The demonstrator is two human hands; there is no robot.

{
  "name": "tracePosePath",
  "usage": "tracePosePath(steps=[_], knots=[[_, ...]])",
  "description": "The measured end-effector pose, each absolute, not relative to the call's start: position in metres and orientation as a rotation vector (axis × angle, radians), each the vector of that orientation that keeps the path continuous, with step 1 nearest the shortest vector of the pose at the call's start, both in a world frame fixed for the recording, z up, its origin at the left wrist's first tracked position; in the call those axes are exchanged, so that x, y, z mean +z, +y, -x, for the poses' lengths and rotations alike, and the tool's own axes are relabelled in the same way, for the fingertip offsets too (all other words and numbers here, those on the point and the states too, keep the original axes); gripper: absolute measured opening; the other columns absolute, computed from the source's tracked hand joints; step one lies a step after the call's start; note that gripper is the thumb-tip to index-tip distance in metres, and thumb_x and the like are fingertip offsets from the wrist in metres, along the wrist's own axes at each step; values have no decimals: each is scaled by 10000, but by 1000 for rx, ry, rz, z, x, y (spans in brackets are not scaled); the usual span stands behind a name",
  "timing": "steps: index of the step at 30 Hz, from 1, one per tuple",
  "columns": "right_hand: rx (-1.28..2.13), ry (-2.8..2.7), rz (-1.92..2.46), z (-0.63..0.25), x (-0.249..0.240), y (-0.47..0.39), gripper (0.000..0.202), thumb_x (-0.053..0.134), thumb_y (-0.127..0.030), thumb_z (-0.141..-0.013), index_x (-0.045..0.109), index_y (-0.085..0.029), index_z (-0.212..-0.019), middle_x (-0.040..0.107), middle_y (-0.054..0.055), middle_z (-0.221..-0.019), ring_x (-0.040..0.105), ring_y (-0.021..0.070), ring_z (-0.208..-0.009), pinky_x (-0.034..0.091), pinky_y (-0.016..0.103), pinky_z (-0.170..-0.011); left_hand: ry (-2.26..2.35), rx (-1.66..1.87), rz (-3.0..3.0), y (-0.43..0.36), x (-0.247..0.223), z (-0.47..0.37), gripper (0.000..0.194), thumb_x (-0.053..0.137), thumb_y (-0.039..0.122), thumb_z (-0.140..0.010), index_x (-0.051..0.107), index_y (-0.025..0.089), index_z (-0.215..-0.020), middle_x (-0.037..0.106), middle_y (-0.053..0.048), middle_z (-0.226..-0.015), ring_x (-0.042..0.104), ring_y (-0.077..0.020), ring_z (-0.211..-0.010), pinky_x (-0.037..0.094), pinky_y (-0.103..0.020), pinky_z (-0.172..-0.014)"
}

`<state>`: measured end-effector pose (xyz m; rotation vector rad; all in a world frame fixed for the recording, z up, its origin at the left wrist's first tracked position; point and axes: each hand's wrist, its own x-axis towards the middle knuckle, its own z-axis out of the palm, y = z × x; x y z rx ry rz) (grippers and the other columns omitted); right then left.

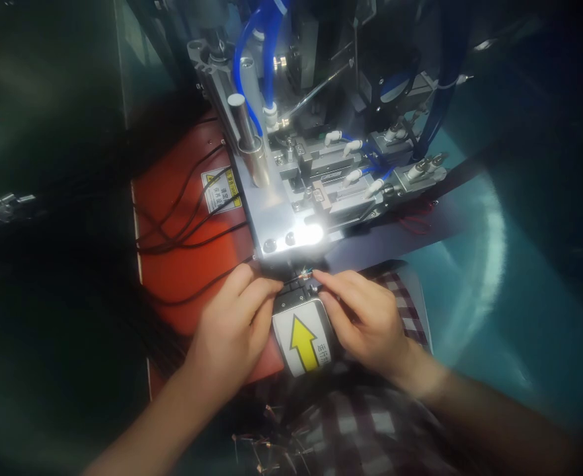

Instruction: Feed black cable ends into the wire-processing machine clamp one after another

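My left hand (244, 311) is at the front of the machine, its thumb and forefinger pinched on a thin dark cable (292, 281). Small coloured wire ends (305, 271) show at the cable's right end. On the right, my right hand (358, 311) has its forefinger at these wire ends and its thumb lower down, by a small metal part (313, 289); its fingertip contact is too small to make out fully. Between both hands sits a black block (294, 301), just above a white label with a yellow arrow (302, 337).
A metal machine plate (272, 218) with a bright light spot stands just beyond my hands. Pneumatic cylinders (346, 198) and blue hoses (268, 59) lie behind it. Black cables (192, 244) cross the red surface (172, 185) at left. Loose wires (272, 439) hang near my lap.
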<state>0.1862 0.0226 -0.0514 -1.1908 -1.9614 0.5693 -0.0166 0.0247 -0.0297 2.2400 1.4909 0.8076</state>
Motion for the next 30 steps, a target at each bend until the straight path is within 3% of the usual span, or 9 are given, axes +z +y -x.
tracePosePath(steps=[3, 9, 15, 21, 30], knots=[[730, -1796, 1266, -184, -52, 24, 233, 559, -93, -874, 687, -126, -1066, 716, 96, -910, 669, 184, -795, 541, 312, -708, 1490, 795, -2241, 25, -29, 16, 172, 521, 48, -883, 627, 166, -949, 533, 4, -855, 543, -76, -762, 452, -164, -668], [1114, -1440, 1434, -175, -54, 37, 50, 627, -194, -842, 672, -172, -848, 666, 22, -795, 555, 114, -575, 455, 253, -531, 1491, 794, -2258, 26, -27, 16, 164, 523, 48, -882, 631, 157, -939, 539, -1, -854, 552, -79, -768, 455, -162, -682], [1092, -1513, 1449, -174, -50, 44, 77, 580, -200, -857, 620, -168, -799, 575, -8, -688, 493, 109, -538, 409, 261, -529, 1491, 792, -2263, 26, -28, 17, 160, 535, 48, -878, 631, 158, -943, 531, 4, -845, 543, -69, -755, 446, -153, -670], [1043, -1614, 1436, -173, -49, 44, 87, 525, -175, -875, 583, -168, -812, 612, 29, -770, 584, 158, -691, 444, 290, -628, 1491, 788, -2264, 27, -29, 16, 166, 537, 38, -874, 634, 149, -950, 516, 7, -828, 534, -64, -746, 435, -149, -663], [1038, -1645, 1486, -174, -50, 45, 93, 512, -195, -881, 570, -174, -811, 604, 25, -751, 580, 157, -680, 447, 290, -634, 1499, 781, -2265, 26, -29, 17, 165, 537, 47, -873, 633, 159, -947, 531, 1, -844, 546, -79, -749, 447, -172, -656]])
